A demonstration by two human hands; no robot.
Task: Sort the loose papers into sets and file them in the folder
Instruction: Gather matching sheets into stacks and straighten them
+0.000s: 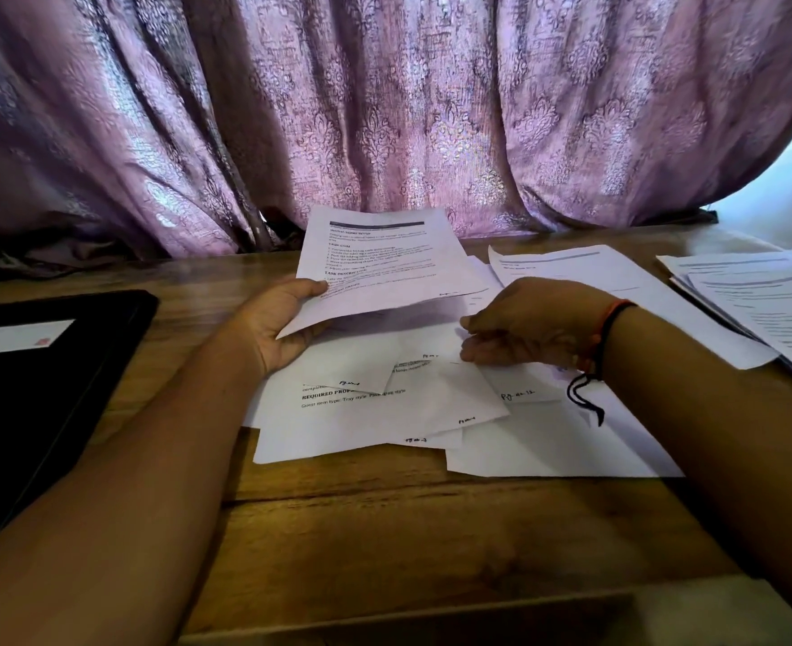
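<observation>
**One sheet in hand, a heap on the table**

The left hand (282, 319) grips a printed sheet (384, 268) by its lower left corner, thumb on top, raised at centre frame. The right hand (524, 324) rests with curled fingers on the loose papers (384, 412) heaped below; whether it pinches one cannot be told. The black folder (35, 412) lies closed at the left edge, its contents hidden, a white card (18, 337) on its cover. Two sorted stacks (757, 296) sit at the right on the wooden table (384, 529).
</observation>
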